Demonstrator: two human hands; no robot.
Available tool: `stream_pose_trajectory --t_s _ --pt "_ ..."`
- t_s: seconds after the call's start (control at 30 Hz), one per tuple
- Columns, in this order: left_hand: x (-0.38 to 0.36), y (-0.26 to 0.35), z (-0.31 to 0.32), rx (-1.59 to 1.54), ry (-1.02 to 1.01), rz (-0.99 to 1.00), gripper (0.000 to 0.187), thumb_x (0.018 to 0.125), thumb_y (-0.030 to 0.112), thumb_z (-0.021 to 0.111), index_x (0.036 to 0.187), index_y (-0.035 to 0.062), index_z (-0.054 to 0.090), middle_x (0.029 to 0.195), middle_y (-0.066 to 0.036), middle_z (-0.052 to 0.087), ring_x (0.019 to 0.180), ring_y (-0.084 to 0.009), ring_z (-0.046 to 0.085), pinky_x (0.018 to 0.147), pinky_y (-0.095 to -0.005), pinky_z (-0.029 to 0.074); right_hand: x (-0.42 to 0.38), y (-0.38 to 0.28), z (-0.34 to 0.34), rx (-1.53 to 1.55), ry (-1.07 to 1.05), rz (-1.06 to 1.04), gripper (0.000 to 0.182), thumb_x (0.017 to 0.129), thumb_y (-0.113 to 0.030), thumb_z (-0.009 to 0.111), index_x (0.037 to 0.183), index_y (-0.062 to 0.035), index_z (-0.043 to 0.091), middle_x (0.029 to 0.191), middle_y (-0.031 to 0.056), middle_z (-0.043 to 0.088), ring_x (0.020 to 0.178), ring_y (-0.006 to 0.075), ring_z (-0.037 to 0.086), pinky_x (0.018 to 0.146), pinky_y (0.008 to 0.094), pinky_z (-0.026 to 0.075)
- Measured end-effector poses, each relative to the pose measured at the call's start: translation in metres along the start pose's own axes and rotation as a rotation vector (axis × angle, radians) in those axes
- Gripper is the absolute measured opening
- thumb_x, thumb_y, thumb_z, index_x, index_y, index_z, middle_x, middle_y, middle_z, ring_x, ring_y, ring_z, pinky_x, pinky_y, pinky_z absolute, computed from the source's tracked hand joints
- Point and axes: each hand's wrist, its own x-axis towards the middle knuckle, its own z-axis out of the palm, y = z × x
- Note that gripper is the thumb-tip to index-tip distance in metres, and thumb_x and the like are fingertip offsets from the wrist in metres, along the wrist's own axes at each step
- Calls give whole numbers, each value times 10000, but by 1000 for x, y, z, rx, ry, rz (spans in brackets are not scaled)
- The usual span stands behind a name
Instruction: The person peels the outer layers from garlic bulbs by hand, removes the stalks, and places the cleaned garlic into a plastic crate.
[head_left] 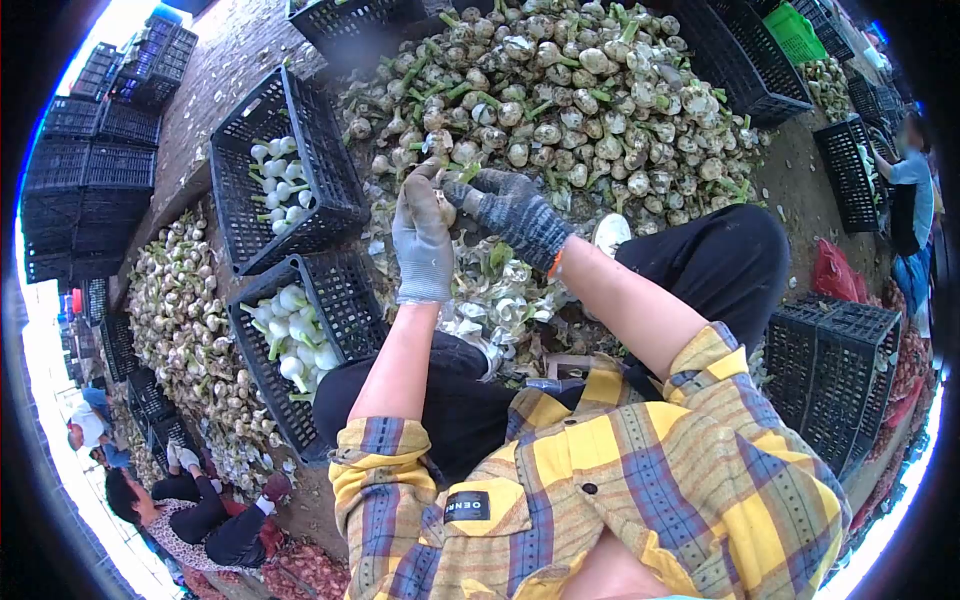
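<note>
Both my hands wear grey knit gloves and meet in front of the heap, around one garlic bulb [447, 208] that is mostly hidden by the fingers. My left hand [422, 240] is closed on the bulb from the left, its glove soiled at the fingertips. From the right, my right hand [515, 212], in a darker mottled glove, has its fingers bent in at the bulb and its green stem; whether it holds a tool is not visible. Just beyond lies a big heap of unpeeled garlic [600, 120] with green stems. Loose peeled skins [500, 305] cover the ground below my hands.
At my left stand two black crates, a farther crate [222, 165] and a nearer crate [255, 345], both with clean white bulbs. Another garlic pile [185, 310] lies beyond. Black crates [830, 375] stand at right. Other people work at lower left and far right.
</note>
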Motion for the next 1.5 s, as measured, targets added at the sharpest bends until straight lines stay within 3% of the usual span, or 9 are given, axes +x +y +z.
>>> stream_pose_trajectory --t_s 0.1,0.33,0.73,0.93,1.1,1.2,1.33,1.43,1.5 --pt "-5 9 1 -45 -18 -25 520 906 482 455 1127 20 546 837 23 534 693 -29 464 624 -178 405 10 19 0 -137 10 -233 295 822 -275 605 943 -9 647 778 149 662 705 177 631 672 320 493" --pt "-3 1 0 55 15 68 448 903 439 494 1078 32 560 757 50 508 633 -30 467 537 -193 414 9 25 -3 -200 -6 -264 277 828 -242 577 974 -13 629 841 181 653 758 264 637 706 350 482" --pt "-5 -1 0 131 46 -18 529 892 516 457 1037 24 587 913 -6 561 798 -73 492 706 -226 415 -6 19 -7 -234 14 -291 234 823 -152 549 979 9 614 852 188 650 759 242 623 725 344 473" --pt "3 3 -3 -378 -103 -478 513 887 468 508 1137 20 503 941 -44 579 837 -96 523 741 -207 413 -12 16 -2 -318 135 -327 220 801 -148 564 944 7 629 839 175 658 756 229 626 717 338 476" --pt "-9 15 12 -117 -58 -254 477 869 337 584 1213 61 400 917 -55 576 745 -110 561 646 -231 468 2 19 -10 -127 189 -115 217 792 -143 568 928 14 634 817 169 662 724 220 632 695 329 483" --pt "-10 23 12 -181 -50 -305 402 859 300 604 1160 88 442 838 -18 560 648 -77 538 532 -220 451 0 19 -6 -161 257 -259 233 788 -154 570 929 20 632 809 167 662 706 212 631 680 329 486" --pt "-3 18 4 -185 -80 -433 349 853 314 615 1095 85 511 829 -6 565 658 -72 537 545 -211 442 1 17 -3 -138 269 -195 245 787 -157 565 945 19 630 830 176 659 720 222 630 690 328 485" --pt "-4 5 10 -80 -62 -211 338 868 322 592 1097 86 512 819 -8 563 674 -71 535 565 -196 424 11 33 -4 -104 270 -249 262 790 -163 563 972 16 624 853 180 657 740 232 631 699 329 484" --pt "-5 3 9 -161 -81 -276 316 884 303 567 1108 87 511 835 -16 568 689 -85 532 595 -201 430 12 36 -5 -58 260 -276 265 793 -164 558 983 11 620 863 183 654 755 246 632 704 334 485"
